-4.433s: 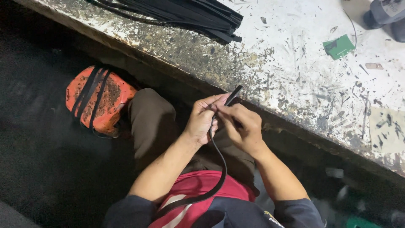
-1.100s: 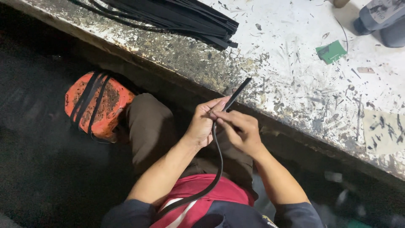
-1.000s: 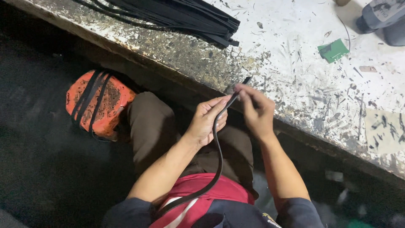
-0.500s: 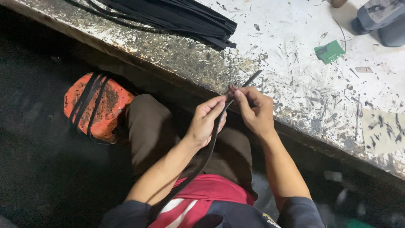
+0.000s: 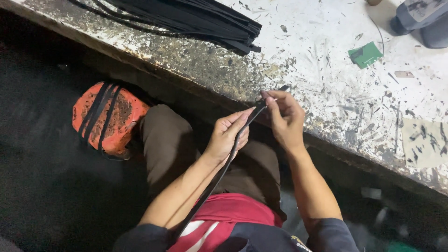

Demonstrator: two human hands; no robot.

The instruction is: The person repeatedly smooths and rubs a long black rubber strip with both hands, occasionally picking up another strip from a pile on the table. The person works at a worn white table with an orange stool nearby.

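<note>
Black flat strap (image 5: 233, 149), long and narrow, runs from the person's lap up to the edge of the worktop (image 5: 326, 70). It looks light and limp, probably rubber or leather, so it likely sags unless gripped near its end. The right hand (image 5: 285, 119) pinches its tip with closed fingers; the left hand (image 5: 228, 135) cradles it lower down, fingers loosely curled. A pile of similar black strips (image 5: 196, 18) lies on the scarred white worktop, well apart.

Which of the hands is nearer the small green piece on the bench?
Right. The right hand pinches the black strap at the bench edge, below-left of the green piece; the left hand sits farther back, off the bench.
</note>
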